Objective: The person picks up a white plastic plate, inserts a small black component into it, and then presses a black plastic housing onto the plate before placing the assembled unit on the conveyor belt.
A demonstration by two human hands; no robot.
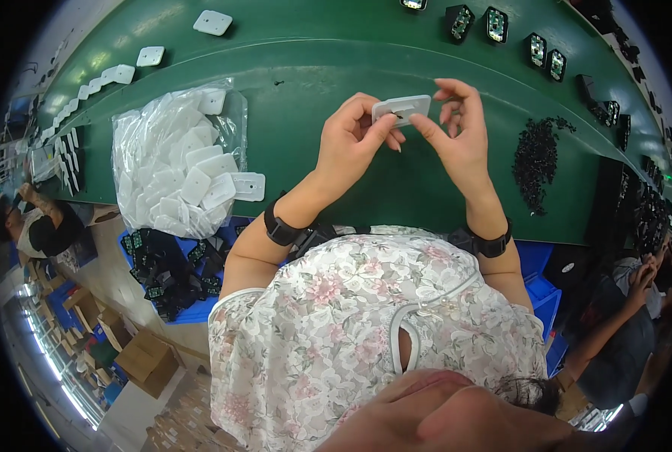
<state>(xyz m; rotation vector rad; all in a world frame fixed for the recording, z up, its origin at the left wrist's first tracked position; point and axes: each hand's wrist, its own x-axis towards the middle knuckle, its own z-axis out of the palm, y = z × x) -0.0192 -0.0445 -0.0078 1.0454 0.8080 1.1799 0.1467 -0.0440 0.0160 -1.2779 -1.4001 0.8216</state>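
Observation:
My left hand [353, 132] grips a white plastic cover [415, 104] by its left end, thumb on the near face and fingers behind. A small black piece [399, 116] sits on the cover near that thumb; its exact kind cannot be made out. My right hand [460, 128] is at the cover's right end. Its thumb touches or nearly touches the lower edge, while the index finger is raised and the fingers are apart. To the left, a clear plastic bag [234, 124] is full of similar white covers [177, 162]. A pile of small black parts [538, 162] lies to the right.
Along the green table's [313, 64] far left runs a row of white covers [98, 83]. Black housings with circuit boards [495, 25] stand at the far right. Blue bins [189, 305] flank me below the table edge. Other people [622, 331] sit at both sides.

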